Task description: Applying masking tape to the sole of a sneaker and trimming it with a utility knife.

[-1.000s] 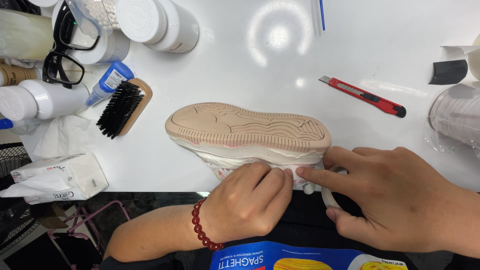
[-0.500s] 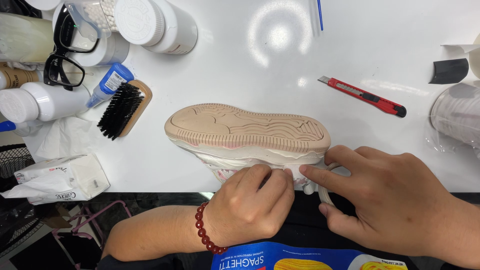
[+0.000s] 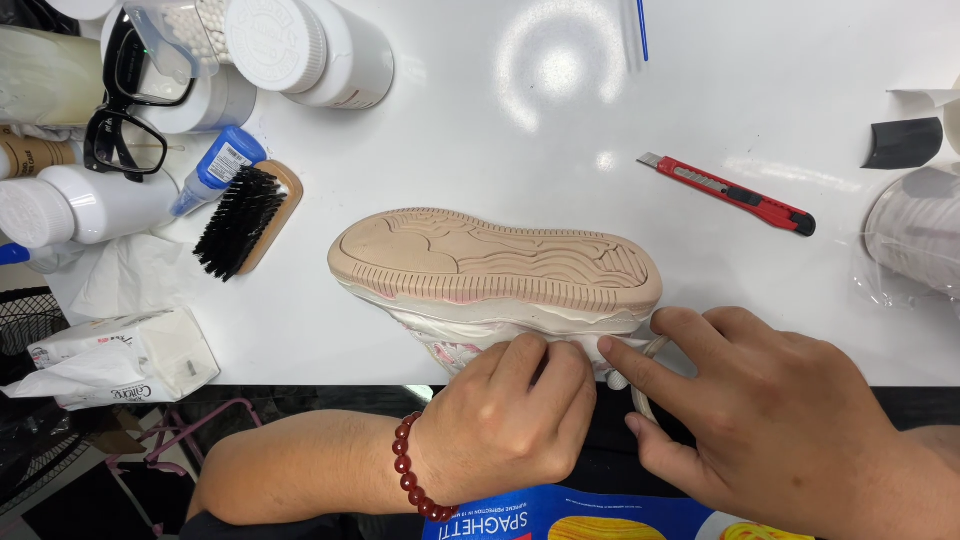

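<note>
Table: the white table [image 3: 520,110] spreads away from both hands; its near edge runs under the wrists.
Shoe: a sneaker [image 3: 495,265] lies sole-up with its tan ribbed sole toward the camera, just beyond the knuckles of both hands; its white and pink upper faces the person and meets the fingers at the table's near edge.
Right hand: the right hand [image 3: 775,420] sits at the heel side, fingers partly curled, the index fingertip pressed to the upper and a pale loop caught between thumb and finger.
Left hand: the left hand [image 3: 510,420] is curled almost closed, fingertips pinching the white upper beside the right index finger; a red bead bracelet [image 3: 412,470] circles the wrist.
Jars: white lidded jars [image 3: 310,45] stand far beyond the left hand.
Tissue pack: a soft tissue pack [image 3: 120,355] lies well left of the left forearm.
Brush: a black-bristled wooden brush [image 3: 245,220] lies beyond and left of the left hand, near the shoe's toe.
Glasses: black-framed glasses [image 3: 125,110] rest among the jars.
Knife: a red utility knife [image 3: 730,193] lies beyond the right hand, apart from the shoe.
Glue bottle: a small blue-capped bottle [image 3: 215,170] touches the brush's far end.
</note>
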